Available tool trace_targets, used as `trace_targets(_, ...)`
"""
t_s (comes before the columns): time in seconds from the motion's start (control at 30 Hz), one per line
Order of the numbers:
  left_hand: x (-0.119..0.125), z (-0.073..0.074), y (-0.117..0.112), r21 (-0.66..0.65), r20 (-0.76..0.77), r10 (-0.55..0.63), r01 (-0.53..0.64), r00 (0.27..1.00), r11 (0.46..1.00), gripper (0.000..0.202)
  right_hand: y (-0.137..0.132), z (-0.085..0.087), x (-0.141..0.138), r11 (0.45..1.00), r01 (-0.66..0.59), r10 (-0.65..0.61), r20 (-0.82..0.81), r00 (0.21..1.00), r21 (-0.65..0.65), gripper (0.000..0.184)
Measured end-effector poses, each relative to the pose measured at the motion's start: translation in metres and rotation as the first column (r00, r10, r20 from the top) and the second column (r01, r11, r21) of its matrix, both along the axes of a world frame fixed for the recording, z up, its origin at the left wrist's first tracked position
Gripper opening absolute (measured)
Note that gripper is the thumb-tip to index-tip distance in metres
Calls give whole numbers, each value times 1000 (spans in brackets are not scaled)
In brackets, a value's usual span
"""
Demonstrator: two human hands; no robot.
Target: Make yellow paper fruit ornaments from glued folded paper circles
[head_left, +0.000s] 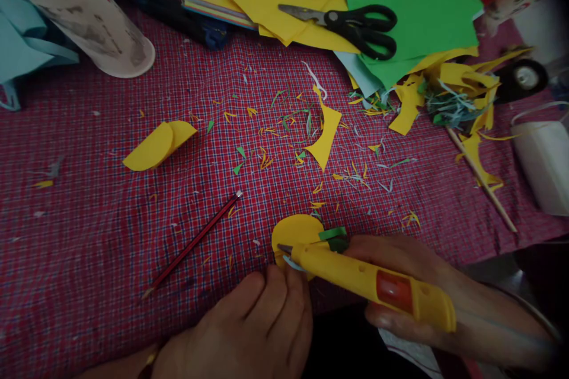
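Note:
My right hand (400, 263) is wrapped round a yellow glue gun (351, 272) with a red window in its side. Its dark nozzle points left, over a rounded yellow paper piece (297, 227). The fingers of my left hand (253, 328) are closed at the lower edge of that piece, close to the nozzle; the fingertips are partly hidden. A small light blue paper strip (292, 263) shows just under the nozzle. Beside the yellow piece, a green paper strip (333, 233) sticks out behind the gun.
Folded yellow paper circles (153, 149) and a dark red pencil (193, 243) lie left on the checked cloth (80, 207). Black-handled scissors (360, 26) rest on yellow and green sheets (409, 6). A white cylinder (102, 29) stands back left; scraps (326, 136) and a thin stick (484, 186) lie right.

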State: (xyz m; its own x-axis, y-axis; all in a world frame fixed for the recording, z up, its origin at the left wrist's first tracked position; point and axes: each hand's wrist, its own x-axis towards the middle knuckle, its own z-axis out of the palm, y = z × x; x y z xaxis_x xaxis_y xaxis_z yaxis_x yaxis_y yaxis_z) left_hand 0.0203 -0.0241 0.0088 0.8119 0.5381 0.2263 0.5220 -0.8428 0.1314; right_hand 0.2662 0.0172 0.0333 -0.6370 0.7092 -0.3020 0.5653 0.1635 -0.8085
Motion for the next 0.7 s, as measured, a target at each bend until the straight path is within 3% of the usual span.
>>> trace_targets(0.13,0,1,1,-2,10,7,-7,1000,1000,31,2,2,-1,999,-8,8,7,1000,-52,27)
trace_targets(0.7,-3,-3,-5,27,-44,10,-9,999,1000,33,3,11,12,998,56,-55,31,998,-32,16)
